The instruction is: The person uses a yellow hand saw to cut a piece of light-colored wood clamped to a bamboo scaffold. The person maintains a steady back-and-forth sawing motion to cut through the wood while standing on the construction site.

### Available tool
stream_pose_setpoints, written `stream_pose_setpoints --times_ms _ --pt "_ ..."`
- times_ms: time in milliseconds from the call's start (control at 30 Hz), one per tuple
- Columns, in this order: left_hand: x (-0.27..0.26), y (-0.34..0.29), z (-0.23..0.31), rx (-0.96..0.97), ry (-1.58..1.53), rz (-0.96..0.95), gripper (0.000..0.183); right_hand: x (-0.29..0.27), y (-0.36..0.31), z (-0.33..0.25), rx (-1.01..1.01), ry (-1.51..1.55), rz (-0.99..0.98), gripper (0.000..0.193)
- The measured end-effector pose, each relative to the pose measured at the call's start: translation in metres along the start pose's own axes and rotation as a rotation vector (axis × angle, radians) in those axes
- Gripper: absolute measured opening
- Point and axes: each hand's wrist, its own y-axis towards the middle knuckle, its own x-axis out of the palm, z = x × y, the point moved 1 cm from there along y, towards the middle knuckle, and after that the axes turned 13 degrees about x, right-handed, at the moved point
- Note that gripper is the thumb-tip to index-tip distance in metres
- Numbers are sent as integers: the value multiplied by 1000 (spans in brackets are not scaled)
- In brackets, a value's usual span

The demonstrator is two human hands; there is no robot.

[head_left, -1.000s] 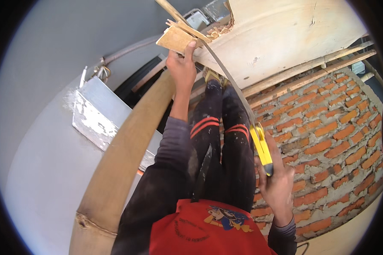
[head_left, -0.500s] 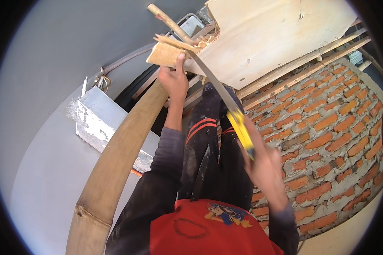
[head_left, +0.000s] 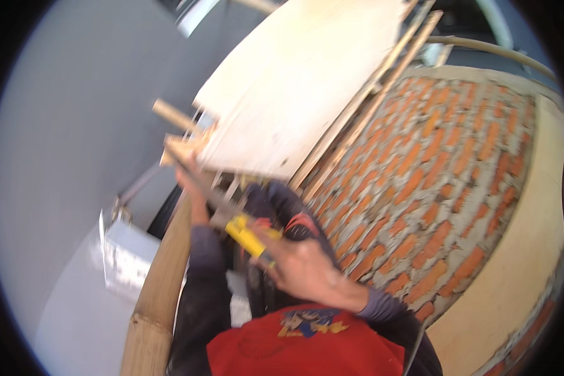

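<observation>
A hand saw [head_left: 244,235] with a yellow handle is gripped in my right hand [head_left: 307,269], in front of my body. Its blade slants up and left to a small piece of plywood [head_left: 180,148] with a ragged, splintered edge. My left hand [head_left: 192,178] closes on that piece from below; the blade and motion blur partly hide its fingers. Just right of the piece lies a large pale plywood sheet [head_left: 301,88], with torn wood along its near left corner.
A thick bamboo pole [head_left: 163,269] rises along my left side. Beyond it, a pale box-shaped ledge [head_left: 131,250] juts from the grey wall [head_left: 75,125]. Wooden battens [head_left: 363,113] run beside the sheet, and a brick wall [head_left: 413,207] fills the right. A round stick [head_left: 174,115] pokes out behind the piece.
The view has swung, so the sheet and bricks appear turned. My right hand with the saw has come closer to my left hand, which stays at the plywood piece.
</observation>
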Motion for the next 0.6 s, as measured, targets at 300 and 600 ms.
stream_pose_setpoints --times_ms 300,600 --pt "127 58 186 53 -218 -549 31 -82 -121 11 116 251 227 61" --pt "129 10 362 242 -349 -969 31 -105 -230 6 304 612 748 60"
